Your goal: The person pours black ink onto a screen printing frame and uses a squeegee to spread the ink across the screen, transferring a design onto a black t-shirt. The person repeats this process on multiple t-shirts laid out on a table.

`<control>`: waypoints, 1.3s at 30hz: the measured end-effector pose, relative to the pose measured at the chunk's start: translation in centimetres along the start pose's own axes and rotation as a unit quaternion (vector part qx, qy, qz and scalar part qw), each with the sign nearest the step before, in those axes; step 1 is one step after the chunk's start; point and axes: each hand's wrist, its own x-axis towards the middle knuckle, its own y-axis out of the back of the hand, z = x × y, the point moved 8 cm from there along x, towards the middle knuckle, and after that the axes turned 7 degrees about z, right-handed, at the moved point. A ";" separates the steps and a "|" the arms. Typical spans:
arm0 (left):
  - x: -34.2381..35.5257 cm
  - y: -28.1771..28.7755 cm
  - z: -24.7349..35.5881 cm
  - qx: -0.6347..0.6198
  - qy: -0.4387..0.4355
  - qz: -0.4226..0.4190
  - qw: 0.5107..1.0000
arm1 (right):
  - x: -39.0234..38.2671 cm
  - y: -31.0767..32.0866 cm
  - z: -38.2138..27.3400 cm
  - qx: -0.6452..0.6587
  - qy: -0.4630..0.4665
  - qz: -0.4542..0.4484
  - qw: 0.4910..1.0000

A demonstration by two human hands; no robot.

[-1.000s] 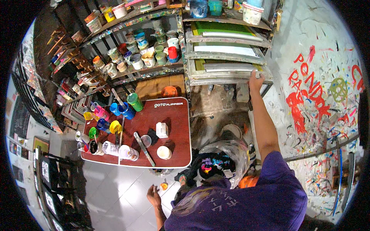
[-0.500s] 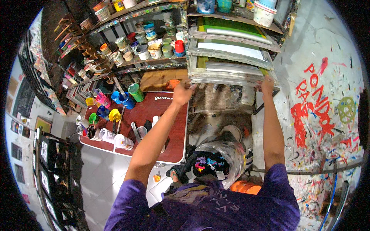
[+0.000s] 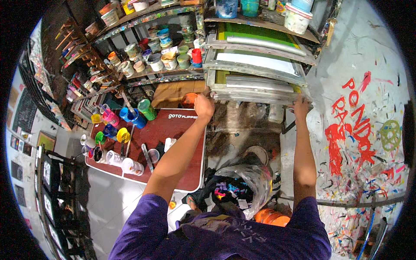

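Observation:
Both my arms reach forward to a stack of framed printing screens on a rack. At the lowest screen frame [image 3: 255,94], my left hand [image 3: 204,106] is closed around the left front corner, with the thumb side up. Across from it, my right hand [image 3: 300,108] grips the right front corner, its fingers bent over the edge. Some of the fingertips are hidden by the frame. Above it sit a screen frame with a white sheet [image 3: 255,62] and one with green mesh [image 3: 260,34], each showing a pale metal front bar.
At left stands a dark red table [image 3: 173,130] with colourful cups and white bottles. Paint-stained shelves hold several tubs [image 3: 169,60]. Below my arms are a plastic bag of dark scraps [image 3: 255,186] and an orange container [image 3: 272,217]. A paint-marked wall [image 3: 364,65] rises at right.
The whole view has shifted slightly, placing the rack a little lower and further left. My left hand has closed in on the frame's corner; the right stays at its corner.

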 end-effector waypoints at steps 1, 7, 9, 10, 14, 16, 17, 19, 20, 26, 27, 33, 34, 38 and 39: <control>0.4 0.0 0.4 0.005 -0.010 -0.006 1.000 | 0.3 -0.4 0.1 -0.007 -0.005 -0.013 1.000; 3.5 -1.5 1.8 0.065 -0.021 -0.056 0.996 | 3.1 -0.9 0.8 -0.016 -0.026 -0.039 0.999; 4.4 -1.4 2.7 0.069 -0.067 -0.078 0.992 | 4.5 -0.1 0.4 0.006 -0.029 -0.019 0.999; 4.8 -0.8 3.2 0.033 -0.094 -0.069 0.993 | 5.2 0.4 0.0 0.023 -0.031 -0.002 0.999; 8.0 1.4 1.5 -0.049 0.028 -0.085 0.995 | 6.9 0.9 -1.6 0.111 -0.133 -0.032 0.984; 9.9 1.8 1.4 -0.182 0.081 -0.066 0.978 | 7.1 -0.2 -3.3 0.205 -0.159 -0.082 0.962; 10.8 1.2 1.6 -0.273 0.120 -0.068 0.952 | 7.1 -1.1 -4.4 0.260 -0.152 -0.122 0.946; 12.3 -0.7 2.2 -0.337 0.158 -0.118 0.921 | 7.6 -1.1 -5.2 0.203 -0.130 -0.076 0.968; 12.7 -1.6 2.6 -0.349 0.160 -0.154 0.910 | 7.8 -0.9 -5.3 0.170 -0.123 -0.050 0.977; 11.7 -2.3 0.2 -0.340 0.235 -0.192 0.890 | 5.7 1.7 -4.5 0.151 -0.100 -0.060 0.982; 11.2 -2.2 -0.2 -0.347 0.247 -0.200 0.882 | 4.4 2.6 -4.4 0.159 -0.090 -0.083 0.980; 9.2 -4.8 0.6 -0.389 0.232 -0.408 0.793 | -6.6 11.0 -4.2 0.184 -0.094 -0.057 0.977; 9.4 -5.0 0.7 -0.341 0.182 -0.403 0.829 | -8.6 12.3 -4.5 0.186 -0.093 -0.067 0.976; 8.4 -2.4 -0.1 -0.045 -0.024 -0.150 0.987 | -13.7 17.2 -5.6 0.056 -0.058 -0.028 0.996; 7.1 -1.7 -0.4 -0.054 -0.034 -0.133 0.989 | -14.1 17.6 -5.6 0.034 -0.064 -0.034 0.997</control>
